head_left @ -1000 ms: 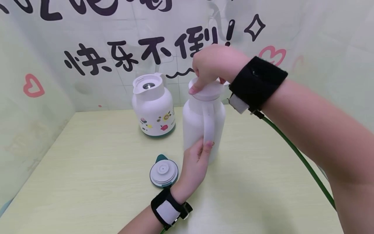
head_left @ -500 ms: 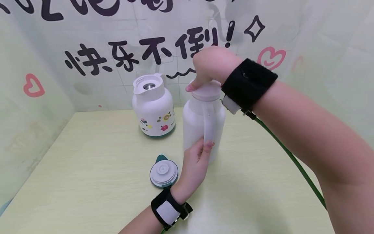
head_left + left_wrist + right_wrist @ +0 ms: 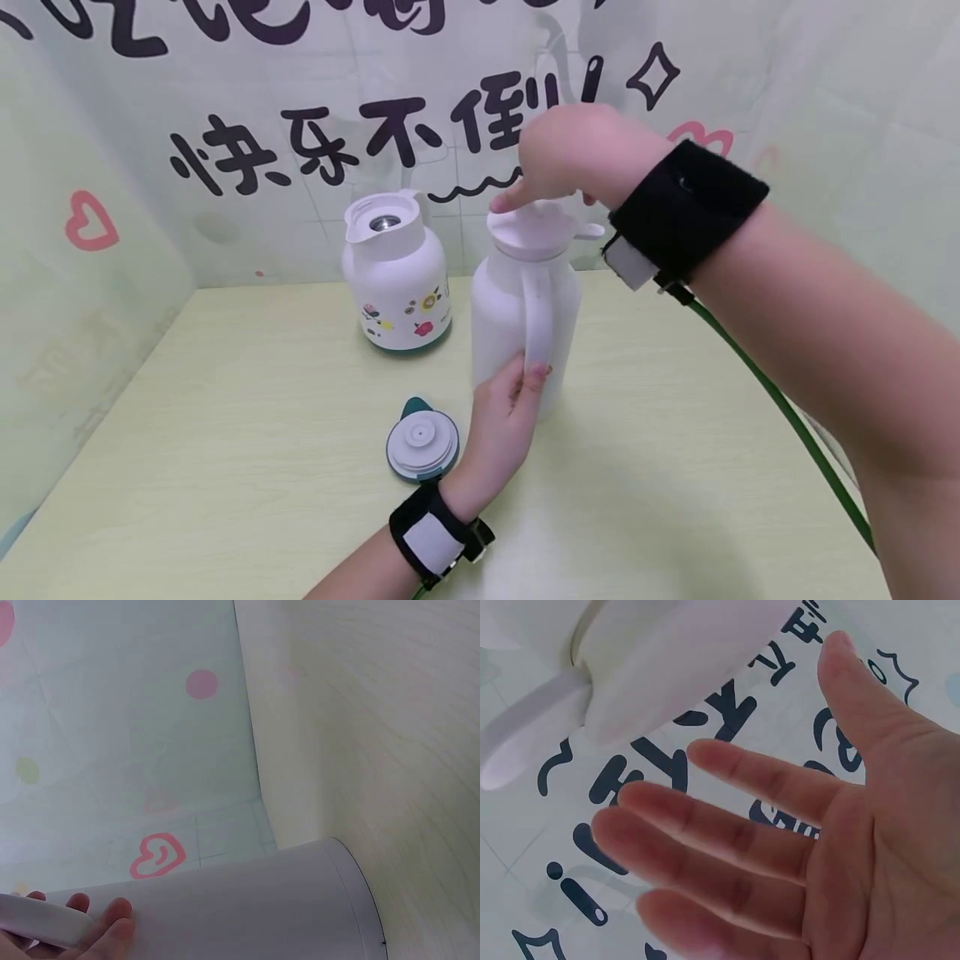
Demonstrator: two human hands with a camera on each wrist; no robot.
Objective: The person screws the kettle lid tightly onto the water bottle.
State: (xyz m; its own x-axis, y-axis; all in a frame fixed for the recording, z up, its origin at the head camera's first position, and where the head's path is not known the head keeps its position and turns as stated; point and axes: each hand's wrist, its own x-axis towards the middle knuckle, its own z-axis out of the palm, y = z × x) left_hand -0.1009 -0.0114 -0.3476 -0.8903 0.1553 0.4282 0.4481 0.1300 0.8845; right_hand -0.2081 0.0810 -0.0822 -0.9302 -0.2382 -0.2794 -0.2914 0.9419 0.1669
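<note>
A tall white thermos jug (image 3: 495,325) stands upright on the table, its handle facing me. My left hand (image 3: 502,433) grips the lower part of the handle (image 3: 537,308); in the left wrist view its fingers (image 3: 112,930) curl around it. On the jug's mouth sits a white lid (image 3: 531,229) with a tab (image 3: 591,231) sticking out to the right. My right hand (image 3: 577,154) is just above this lid. In the right wrist view its fingers (image 3: 727,832) are spread and fairly straight, apart from the lid (image 3: 682,660).
Behind and left stands a shorter white flask (image 3: 397,275) with flower prints, its top uncovered. A grey-and-green lid (image 3: 422,442) lies upside down beside my left wrist. A printed sheet (image 3: 300,242) hangs behind the table (image 3: 247,433).
My right hand has come off the jug's lid, its fingers spreading, after moving slightly left and then back up to the right. The lid's tab now shows. My left hand keeps its grip.
</note>
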